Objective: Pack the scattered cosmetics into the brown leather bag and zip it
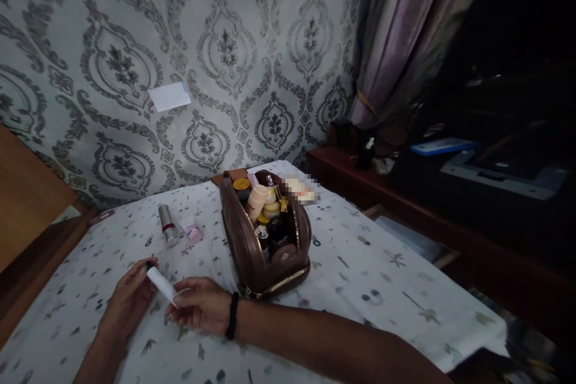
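A small white tube with a dark cap spans the gap between my two hands, low over the cloth. At its capped end, the fingers of my left hand are closed. My right hand, with a black band on the wrist, pinches the tube's other end. Just beyond my hands lie a silver cylinder with a red ring and a small pink-capped container. To the right stands an unzipped brown leather bag, packed with several cosmetic bottles and jars, among them a peach-coloured tube.
A white patterned cloth covers the table. Behind it rises a wallpapered wall with a paper on it. On the right are a dark red ledge, an open drawer and a purple curtain. A blurred item lies behind the bag.
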Tool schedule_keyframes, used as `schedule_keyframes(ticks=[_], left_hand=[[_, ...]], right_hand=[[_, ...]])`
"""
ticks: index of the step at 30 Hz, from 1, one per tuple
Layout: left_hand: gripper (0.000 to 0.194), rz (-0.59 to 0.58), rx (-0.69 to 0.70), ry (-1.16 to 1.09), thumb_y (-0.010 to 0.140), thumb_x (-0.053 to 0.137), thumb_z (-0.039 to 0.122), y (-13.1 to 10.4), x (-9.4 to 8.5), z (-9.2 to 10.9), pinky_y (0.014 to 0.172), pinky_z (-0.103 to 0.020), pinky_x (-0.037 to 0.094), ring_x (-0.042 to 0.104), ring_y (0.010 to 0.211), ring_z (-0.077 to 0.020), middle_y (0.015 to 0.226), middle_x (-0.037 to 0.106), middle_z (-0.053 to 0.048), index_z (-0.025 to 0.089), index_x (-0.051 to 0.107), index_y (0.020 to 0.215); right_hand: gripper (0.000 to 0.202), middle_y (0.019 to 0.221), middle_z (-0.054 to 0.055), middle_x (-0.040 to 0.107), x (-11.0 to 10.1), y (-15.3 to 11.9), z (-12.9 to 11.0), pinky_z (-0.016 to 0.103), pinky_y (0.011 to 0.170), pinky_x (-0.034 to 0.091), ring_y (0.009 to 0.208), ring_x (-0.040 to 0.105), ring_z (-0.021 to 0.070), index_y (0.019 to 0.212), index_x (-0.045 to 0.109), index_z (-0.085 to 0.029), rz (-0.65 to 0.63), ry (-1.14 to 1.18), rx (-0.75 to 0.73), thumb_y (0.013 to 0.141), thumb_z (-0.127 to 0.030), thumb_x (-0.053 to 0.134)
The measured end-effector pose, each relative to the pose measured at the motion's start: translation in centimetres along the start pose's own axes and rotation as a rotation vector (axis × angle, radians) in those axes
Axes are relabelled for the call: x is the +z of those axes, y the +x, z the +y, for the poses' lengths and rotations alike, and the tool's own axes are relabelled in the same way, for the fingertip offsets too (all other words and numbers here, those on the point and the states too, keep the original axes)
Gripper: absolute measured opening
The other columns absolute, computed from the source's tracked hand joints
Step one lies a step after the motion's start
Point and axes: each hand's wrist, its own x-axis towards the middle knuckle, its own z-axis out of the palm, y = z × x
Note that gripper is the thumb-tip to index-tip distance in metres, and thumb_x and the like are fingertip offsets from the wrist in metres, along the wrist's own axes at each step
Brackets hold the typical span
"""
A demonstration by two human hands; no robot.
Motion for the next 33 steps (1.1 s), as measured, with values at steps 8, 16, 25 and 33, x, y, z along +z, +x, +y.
schedule_keyframes(ticks=[8,16,25,33], left_hand=[[0.043,0.032,-0.013,0.008,0.043,0.092,0.032,0.4,0.1,-0.3,0.052,-0.022,0.050,0.058,0.061,-0.0141,0.072,0.068,-0.004,0.015,0.075,0.078],[0.052,0.056,-0.035,0.036,0.033,0.095,0.043,0.1,0.1,-0.4,0.048,-0.019,0.049,0.054,0.060,-0.0125,0.070,0.064,-0.002,0.016,0.072,0.071],[0.056,0.124,-0.099,0.091,0.023,0.093,0.053,-0.3,1.4,0.5,0.038,-0.023,0.046,0.049,0.055,-0.0141,0.064,0.059,-0.001,0.020,0.070,0.062],[0.044,0.131,0.012,0.018,0.038,0.092,0.048,0.2,0.6,-0.3,0.041,-0.015,0.048,0.044,0.055,-0.0103,0.067,0.060,0.000,0.021,0.072,0.066]], right_hand=[[0.068,0.072,0.004,0.073,-0.3,-1.2,-0.4,0.023,0.059,0.047,0.056,0.065,0.0118,0.093,0.059,-0.013,-0.040,0.018,0.074,0.042,-0.036,0.096],[0.064,0.072,0.002,0.072,0.0,-1.4,-0.4,0.025,0.061,0.046,0.057,0.065,0.0117,0.090,0.058,-0.014,-0.064,0.019,0.105,0.045,-0.042,0.094],[0.066,0.072,0.001,0.072,0.7,-2.1,-1.2,0.026,0.063,0.046,0.058,0.066,0.0127,0.095,0.062,-0.013,-0.074,0.027,0.150,0.046,-0.043,0.095],[0.064,0.075,0.002,0.071,0.8,-2.6,-1.4,0.024,0.065,0.047,0.061,0.065,0.0113,0.098,0.069,-0.011,-0.098,-0.024,0.202,0.047,-0.039,0.095]])
